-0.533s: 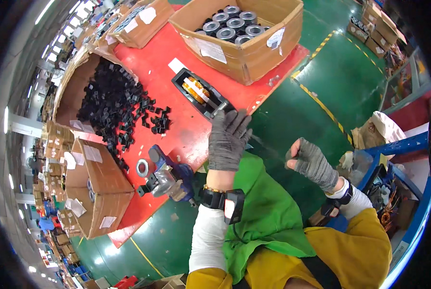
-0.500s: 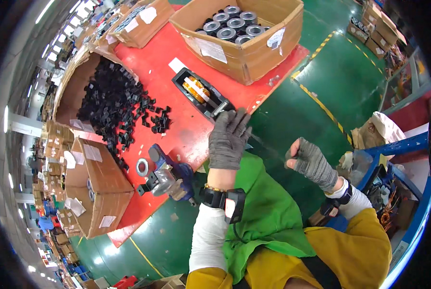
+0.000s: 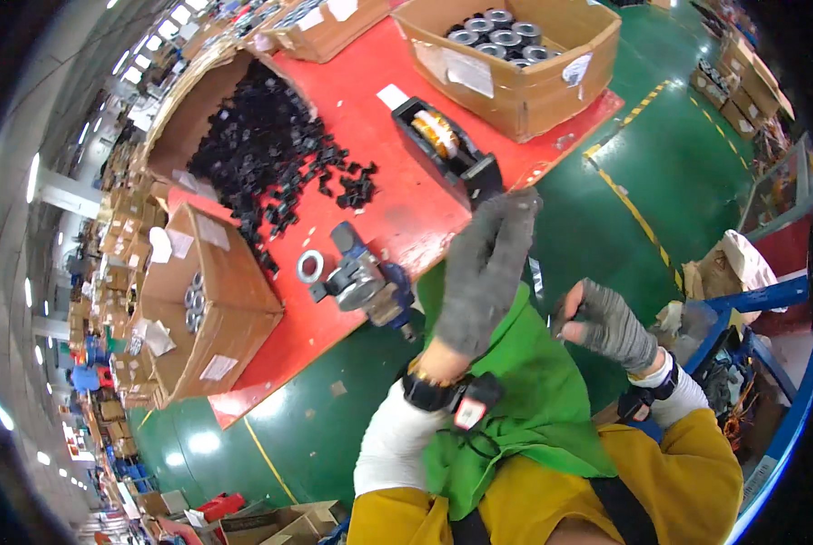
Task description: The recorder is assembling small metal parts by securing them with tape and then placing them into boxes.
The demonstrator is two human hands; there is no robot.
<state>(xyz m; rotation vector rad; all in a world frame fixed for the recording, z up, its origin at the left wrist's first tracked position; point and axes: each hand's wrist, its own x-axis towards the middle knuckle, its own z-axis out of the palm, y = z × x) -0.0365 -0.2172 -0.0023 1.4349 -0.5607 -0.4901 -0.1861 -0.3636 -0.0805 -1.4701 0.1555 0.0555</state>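
My left hand [image 3: 486,277], in a grey knitted glove, reaches to the table's edge with its fingers stretched out and close together. Its fingertips are at the near end of a black tape dispenser [image 3: 452,156] that carries an amber roll of tape [image 3: 436,133]; whether they touch cannot be told. My right hand [image 3: 609,329], gloved with bare fingertips, hovers over my lap to the right, thumb and fingers pinched. A narrow shiny strip of clear tape [image 3: 536,278] runs down between the hands toward the right fingertips.
On the red table [image 3: 397,213] are a blue vise-like tool [image 3: 366,282], a metal ring [image 3: 310,266], and black clips [image 3: 270,145] spilling from a carton. Another carton [image 3: 479,77] holds ringed metal parts; one more [image 3: 211,309] stands left. A blue-framed rack [image 3: 761,300] is at right.
The whole view has shifted, with the table sliding up and right. My left hand has moved right with its fingers drawn together. The right hand stays pinched, slightly lower.
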